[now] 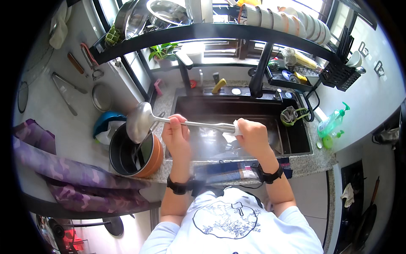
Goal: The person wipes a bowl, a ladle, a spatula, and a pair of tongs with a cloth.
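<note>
A metal ladle (141, 123) is held level over the front of the dark sink (206, 106), its bowl out to the left. My left hand (176, 135) pinches the handle near the bowl. At the handle's right end, my right hand (253, 135) grips it through a white cloth or paper wipe (231, 137). Below the bowl stands an orange pot (153, 162) with a dark inside and some utensils in it, partly hidden by the ladle. Whether the ladle is wet I cannot tell.
A black dish rack (203, 31) with bowls and steel basins spans above the sink. Green soap bottles (333, 122) stand at the right. A grey-green cloth (289, 115) hangs in the sink's right part. Left of the pot is a blue basin (106, 122); a folded towel (219, 171) lies along the counter's front edge.
</note>
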The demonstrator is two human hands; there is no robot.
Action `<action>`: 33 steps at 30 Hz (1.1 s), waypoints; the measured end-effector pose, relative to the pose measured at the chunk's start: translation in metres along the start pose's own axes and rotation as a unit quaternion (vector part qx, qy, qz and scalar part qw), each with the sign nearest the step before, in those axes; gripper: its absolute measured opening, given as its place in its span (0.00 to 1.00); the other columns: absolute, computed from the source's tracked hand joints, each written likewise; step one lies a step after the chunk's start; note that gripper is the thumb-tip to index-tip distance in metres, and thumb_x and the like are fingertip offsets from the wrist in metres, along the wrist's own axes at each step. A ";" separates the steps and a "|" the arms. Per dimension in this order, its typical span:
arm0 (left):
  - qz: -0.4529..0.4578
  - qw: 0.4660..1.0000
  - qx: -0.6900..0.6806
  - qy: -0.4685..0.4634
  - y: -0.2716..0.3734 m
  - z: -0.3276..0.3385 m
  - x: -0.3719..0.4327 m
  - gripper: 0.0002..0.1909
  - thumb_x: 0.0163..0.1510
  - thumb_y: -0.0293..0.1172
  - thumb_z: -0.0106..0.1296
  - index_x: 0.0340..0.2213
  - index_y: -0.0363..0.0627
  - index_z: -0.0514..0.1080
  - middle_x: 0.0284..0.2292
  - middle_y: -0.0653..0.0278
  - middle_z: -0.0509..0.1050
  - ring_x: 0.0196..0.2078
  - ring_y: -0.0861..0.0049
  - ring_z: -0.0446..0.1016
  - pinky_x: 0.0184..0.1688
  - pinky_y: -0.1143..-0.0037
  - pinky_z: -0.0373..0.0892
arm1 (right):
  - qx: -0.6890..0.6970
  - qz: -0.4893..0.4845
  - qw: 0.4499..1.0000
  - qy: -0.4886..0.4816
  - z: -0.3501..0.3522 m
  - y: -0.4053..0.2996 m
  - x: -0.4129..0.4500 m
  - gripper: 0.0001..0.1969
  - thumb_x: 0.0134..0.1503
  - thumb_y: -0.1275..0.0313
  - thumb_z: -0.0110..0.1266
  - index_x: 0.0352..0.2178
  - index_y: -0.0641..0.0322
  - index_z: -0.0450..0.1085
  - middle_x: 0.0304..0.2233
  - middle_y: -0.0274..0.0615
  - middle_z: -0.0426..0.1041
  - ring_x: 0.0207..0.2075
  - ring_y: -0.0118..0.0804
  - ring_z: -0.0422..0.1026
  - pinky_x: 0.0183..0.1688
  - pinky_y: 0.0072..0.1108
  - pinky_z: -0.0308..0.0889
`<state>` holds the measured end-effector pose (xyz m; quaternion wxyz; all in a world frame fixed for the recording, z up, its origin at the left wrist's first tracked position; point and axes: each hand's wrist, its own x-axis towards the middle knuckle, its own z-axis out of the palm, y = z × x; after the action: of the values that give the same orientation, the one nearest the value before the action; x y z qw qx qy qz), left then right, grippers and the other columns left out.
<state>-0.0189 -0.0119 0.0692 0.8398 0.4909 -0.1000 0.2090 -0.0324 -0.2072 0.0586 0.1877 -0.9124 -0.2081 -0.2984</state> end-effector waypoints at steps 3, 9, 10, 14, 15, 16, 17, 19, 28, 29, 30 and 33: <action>-0.012 1.000 -0.004 -0.001 0.000 -0.002 0.001 0.16 0.53 0.42 0.38 0.21 0.43 0.62 0.09 0.78 0.49 0.10 0.93 0.43 0.13 0.86 0.40 | -0.011 0.006 1.000 -0.005 -0.002 0.006 -0.002 0.10 0.33 0.74 0.54 0.20 0.60 0.61 0.16 0.41 0.64 0.20 0.41 0.67 0.21 0.24 0.61; -0.029 0.999 0.015 0.003 -0.011 0.001 0.000 0.16 0.53 0.43 0.37 0.22 0.44 0.62 0.10 0.78 0.49 0.10 0.93 0.43 0.13 0.86 0.40 | -0.006 0.054 0.998 -0.025 0.000 0.002 0.004 0.10 0.32 0.74 0.52 0.20 0.61 0.59 0.16 0.43 0.64 0.20 0.44 0.66 0.21 0.28 0.61; -0.035 0.999 0.032 0.009 -0.014 0.003 -0.001 0.16 0.53 0.44 0.37 0.22 0.44 0.61 0.10 0.78 0.49 0.11 0.93 0.43 0.12 0.86 0.40 | -0.019 0.046 0.999 -0.018 0.000 -0.003 0.007 0.09 0.33 0.74 0.52 0.19 0.61 0.60 0.15 0.42 0.64 0.19 0.42 0.67 0.21 0.27 0.61; -0.037 0.997 0.056 -0.040 -0.022 0.010 -0.016 0.16 0.53 0.45 0.36 0.23 0.44 0.61 0.10 0.78 0.50 0.11 0.93 0.44 0.12 0.87 0.41 | -0.024 0.045 0.999 -0.014 0.014 -0.012 0.012 0.08 0.34 0.73 0.52 0.17 0.60 0.59 0.14 0.40 0.64 0.18 0.41 0.67 0.20 0.27 0.61; -0.049 0.996 0.061 -0.043 -0.021 0.011 -0.019 0.16 0.54 0.44 0.35 0.24 0.44 0.61 0.11 0.78 0.50 0.12 0.94 0.46 0.13 0.87 0.41 | -0.013 0.043 0.999 -0.018 0.015 -0.016 0.012 0.08 0.35 0.72 0.51 0.17 0.59 0.59 0.14 0.41 0.64 0.18 0.41 0.67 0.20 0.27 0.62; -0.061 0.995 0.066 -0.046 -0.021 0.011 -0.020 0.17 0.54 0.44 0.34 0.24 0.43 0.61 0.11 0.78 0.51 0.13 0.94 0.48 0.14 0.87 0.42 | -0.012 0.045 0.999 -0.018 0.016 -0.022 0.013 0.08 0.35 0.72 0.51 0.17 0.59 0.59 0.14 0.41 0.64 0.18 0.41 0.67 0.20 0.27 0.62; -0.060 0.995 0.062 -0.056 -0.022 0.012 -0.021 0.17 0.54 0.44 0.35 0.23 0.43 0.61 0.12 0.78 0.52 0.14 0.94 0.48 0.14 0.87 0.43 | 0.008 0.060 0.998 -0.028 0.017 -0.030 0.013 0.08 0.36 0.71 0.51 0.18 0.60 0.59 0.14 0.42 0.64 0.18 0.43 0.67 0.20 0.28 0.61; -0.061 0.993 0.078 -0.058 -0.028 0.012 -0.024 0.17 0.53 0.45 0.35 0.23 0.43 0.62 0.11 0.78 0.51 0.12 0.94 0.47 0.13 0.87 0.41 | 0.046 0.070 0.996 -0.034 0.022 -0.042 0.012 0.09 0.37 0.70 0.50 0.20 0.60 0.59 0.14 0.44 0.64 0.18 0.45 0.67 0.20 0.29 0.61; -0.019 1.000 -0.019 0.010 -0.016 -0.011 -0.003 0.15 0.53 0.42 0.38 0.22 0.43 0.62 0.10 0.78 0.48 0.11 0.93 0.43 0.13 0.86 0.40 | 0.026 0.097 0.994 -0.041 0.019 -0.031 -0.006 0.09 0.38 0.69 0.51 0.17 0.60 0.60 0.13 0.45 0.64 0.17 0.46 0.66 0.19 0.30 0.61; -0.008 1.000 -0.024 0.018 -0.009 -0.013 -0.001 0.15 0.53 0.41 0.38 0.22 0.43 0.62 0.10 0.78 0.47 0.11 0.92 0.42 0.13 0.86 0.40 | 0.014 0.114 0.992 -0.060 0.019 -0.027 -0.010 0.09 0.38 0.69 0.52 0.17 0.60 0.60 0.13 0.45 0.65 0.17 0.45 0.66 0.19 0.29 0.61; -0.007 0.999 -0.024 0.021 -0.008 -0.018 0.003 0.15 0.53 0.41 0.38 0.22 0.43 0.62 0.10 0.78 0.47 0.11 0.92 0.42 0.13 0.86 0.40 | 0.014 0.111 0.992 -0.061 0.020 -0.024 -0.013 0.09 0.38 0.69 0.52 0.17 0.60 0.60 0.13 0.45 0.65 0.17 0.45 0.66 0.19 0.29 0.61; -0.014 0.999 -0.034 0.037 -0.008 -0.027 0.008 0.15 0.54 0.42 0.36 0.22 0.43 0.62 0.10 0.79 0.47 0.11 0.93 0.42 0.13 0.86 0.41 | -0.007 0.119 0.991 -0.059 0.018 -0.019 -0.016 0.09 0.36 0.68 0.52 0.17 0.58 0.60 0.13 0.42 0.65 0.17 0.44 0.67 0.19 0.27 0.62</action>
<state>-0.0097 0.0098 0.0528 0.8623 0.4550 -0.0689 0.2114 -0.0452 -0.1866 0.0389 0.2029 -0.9480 -0.1066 -0.2210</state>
